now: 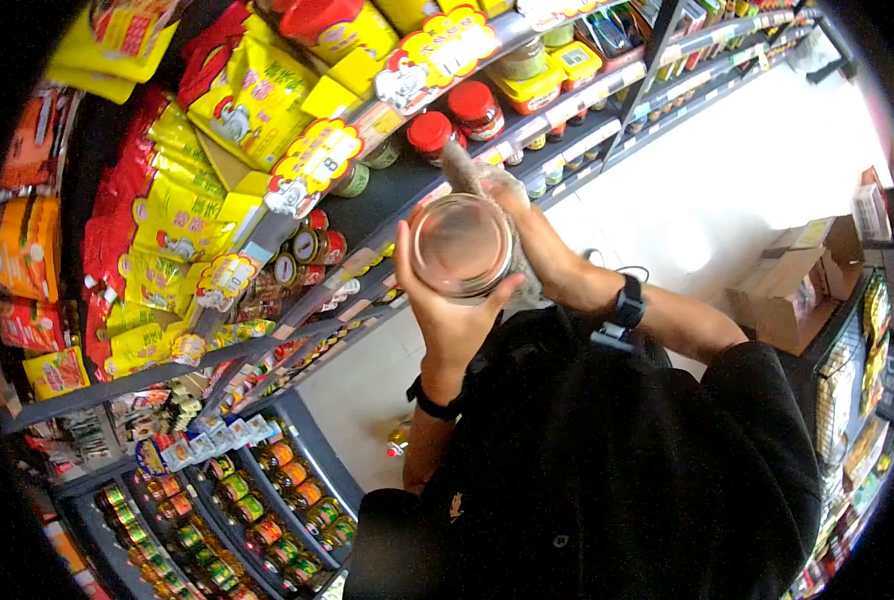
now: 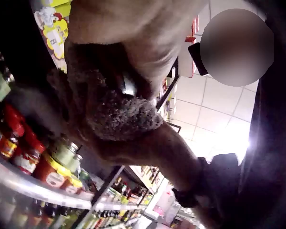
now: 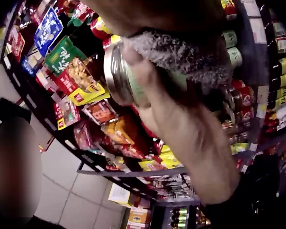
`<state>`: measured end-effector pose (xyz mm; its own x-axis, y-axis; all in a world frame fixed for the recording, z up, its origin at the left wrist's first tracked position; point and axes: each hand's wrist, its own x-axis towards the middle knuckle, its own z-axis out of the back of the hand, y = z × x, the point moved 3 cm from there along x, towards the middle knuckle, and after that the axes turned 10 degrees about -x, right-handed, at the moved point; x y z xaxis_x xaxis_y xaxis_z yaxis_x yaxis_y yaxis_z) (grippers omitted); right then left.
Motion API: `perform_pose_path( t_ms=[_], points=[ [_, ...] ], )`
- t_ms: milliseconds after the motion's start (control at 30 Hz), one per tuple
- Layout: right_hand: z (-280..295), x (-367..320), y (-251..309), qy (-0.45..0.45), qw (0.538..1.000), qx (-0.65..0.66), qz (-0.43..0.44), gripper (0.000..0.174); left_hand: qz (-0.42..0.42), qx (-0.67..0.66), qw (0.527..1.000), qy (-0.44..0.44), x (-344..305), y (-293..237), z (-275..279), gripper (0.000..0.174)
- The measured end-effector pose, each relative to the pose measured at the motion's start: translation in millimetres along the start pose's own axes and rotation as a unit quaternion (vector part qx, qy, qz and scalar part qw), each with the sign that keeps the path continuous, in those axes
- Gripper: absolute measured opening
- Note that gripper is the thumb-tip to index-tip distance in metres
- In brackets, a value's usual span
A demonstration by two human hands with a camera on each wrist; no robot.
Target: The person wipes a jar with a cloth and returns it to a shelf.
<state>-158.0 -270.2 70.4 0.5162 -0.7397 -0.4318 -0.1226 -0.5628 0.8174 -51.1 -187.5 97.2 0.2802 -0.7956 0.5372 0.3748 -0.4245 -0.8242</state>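
A round jar with a shiny metal lid is held up in front of the body in the head view. My left hand grips it, fingers along one side and thumb on the other. In the right wrist view the thumb lies by the lid, and the jar's side looks pale green. On the far side of the jar, my right hand holds a grey fluffy cloth against it. The cloth bunches around the jar in the left wrist view, hiding much of its side.
Red-lidded jars stand on the shelf just beyond my hands. Yellow packets fill the rack at left, behind price tags. Rows of jars line a lower-left rack. A cardboard box is on the floor at right.
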Motion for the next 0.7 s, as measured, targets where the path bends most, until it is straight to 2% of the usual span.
perform_pose_path(
  t_ms=[33, 100, 133, 167, 200, 233, 300, 333, 367, 400, 433, 500, 567, 633, 700],
  points=[
    [-6.8, -4.4, 4.6, -0.005, 0.997, 0.05, 0.06, 0.055, 0.001, 0.003, 1.0, 0.008, 1.6, 0.6, -2.7, 0.125],
    [0.5, 0.5, 1.4, -0.047, 0.989, 0.025, 0.14, 0.051, -0.048, 0.062, 0.996, 0.036, 6.6, 0.3, -6.3, 0.125],
    [10.0, 0.8, 0.5, -0.052, 0.989, 0.033, 0.138, 0.051, -0.039, 0.002, 0.998, 0.04, 9.6, 3.6, -11.0, 0.122],
    [17.4, 3.6, 1.4, 0.003, 0.994, 0.034, 0.104, 0.048, -0.036, 0.005, 0.998, 0.048, 11.9, 5.2, -10.6, 0.122],
    [25.6, 9.6, 1.5, 0.059, 0.995, 0.034, 0.072, 0.044, -0.033, 0.016, 0.994, 0.105, 15.9, 7.5, -11.0, 0.121],
    [34.1, 22.0, -0.4, 0.13, 0.987, 0.042, 0.088, 0.042, -0.03, 0.027, 0.986, 0.162, 18.2, 9.2, -15.2, 0.121],
    [53.4, 30.0, 10.0, 0.237, 0.97, 0.048, -0.025, 0.042, -0.03, 0.024, 0.979, 0.201, 21.7, 16.8, -30.6, 0.119],
    [59.9, 32.3, 13.5, 0.128, 0.981, 0.009, 0.144, 0.042, -0.002, -0.003, 0.98, 0.201, 22.4, 26.0, -38.1, 0.118],
    [79.5, 54.9, 11.1, 0.079, 0.988, -0.111, 0.066, 0.044, 0.025, -0.031, 0.979, 0.199, 24.0, 35.4, -45.7, 0.118],
    [107.6, 57.8, 13.1, 0.009, 0.973, -0.165, 0.16, 0.045, 0.018, -0.032, 0.984, 0.173, 28.5, 45.4, -52.6, 0.117],
    [132.2, 43.6, 31.7, -0.064, 0.941, -0.219, 0.251, 0.047, 0.054, -0.081, 0.984, 0.146, 36.9, 58.0, -60.6, 0.115],
    [215.9, 65.4, 21.7, -0.178, 0.922, -0.256, 0.229, 0.05, 0.057, -0.058, 0.992, 0.094, 60.7, 84.9, -66.4, 0.111],
    [274.1, 34.8, 35.4, -0.232, 0.925, -0.219, 0.207, 0.053, 0.062, -0.056, 0.994, 0.069, 88.6, 107.0, -75.9, 0.104],
    [309.0, -5.2, 53.2, -0.28, 0.915, -0.205, 0.207, 0.056, 0.041, -0.037, 0.998, 0.042, 121.2, 172.0, -69.9, 0.099],
    [346.1, -27.3, 58.2, -0.304, 0.893, -0.25, 0.219, 0.061, 0.009, -0.018, 1.0, -0.008, 150.6, 196.1, -78.7, 0.094]
  ],
)
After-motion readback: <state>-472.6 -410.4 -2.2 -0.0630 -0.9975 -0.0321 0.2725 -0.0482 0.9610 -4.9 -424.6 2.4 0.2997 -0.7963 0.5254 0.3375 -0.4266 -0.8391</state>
